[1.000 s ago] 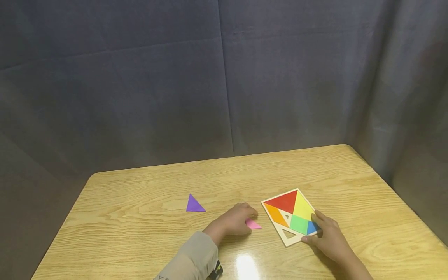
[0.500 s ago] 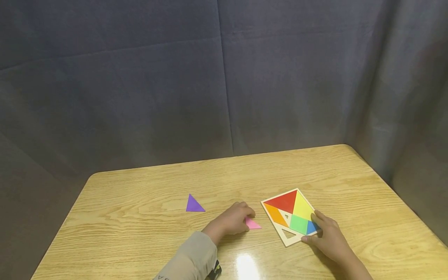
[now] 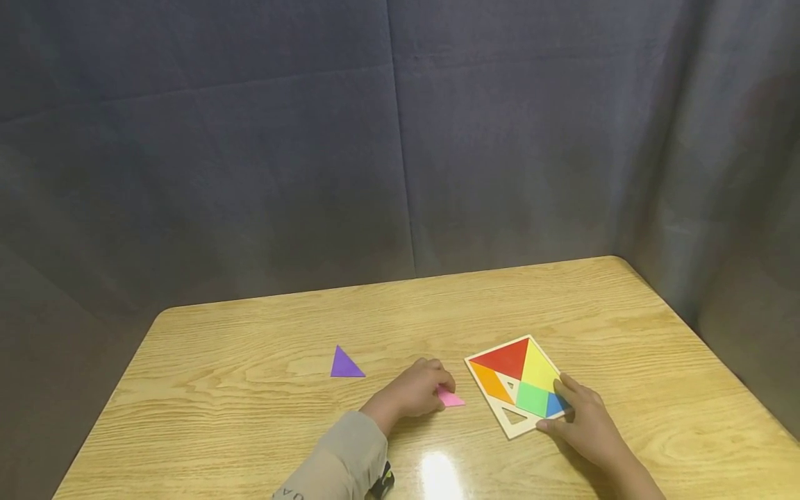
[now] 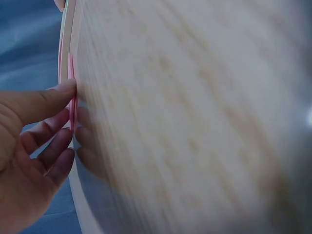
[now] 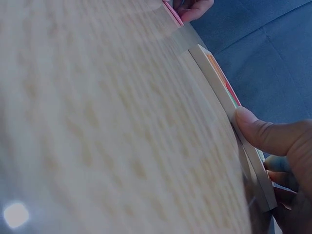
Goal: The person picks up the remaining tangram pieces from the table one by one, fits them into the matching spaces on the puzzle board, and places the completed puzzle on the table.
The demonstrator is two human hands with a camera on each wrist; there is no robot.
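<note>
Yellow-brown wood makes up the tabletop (image 3: 250,430) in front of you. Close by, your right hand (image 3: 584,423) holds one corner of the puzzle board (image 3: 511,431), thumb on one edge, fingers on another. Squeeze or push unevenly and the board could swing round, or a piece might pop up. Left of it, your left hand (image 3: 417,390) is nearly closed, pinching the pink triangle (image 3: 451,398). That triangle is so thin that a weak pinch could let it slip, and I can't tell if it's off the wood. It looks flat and pink, partly hidden by your fingers.

Your board is pale and square, turned cornerwise, with a red piece (image 3: 503,359), yellow piece (image 3: 537,367), orange piece (image 3: 492,383), green piece (image 3: 532,398), blue piece (image 3: 555,405) and two triangle holes. Farther away, a purple triangle (image 3: 345,364) lies alone. Last comes dark grey cloth (image 3: 300,173).
</note>
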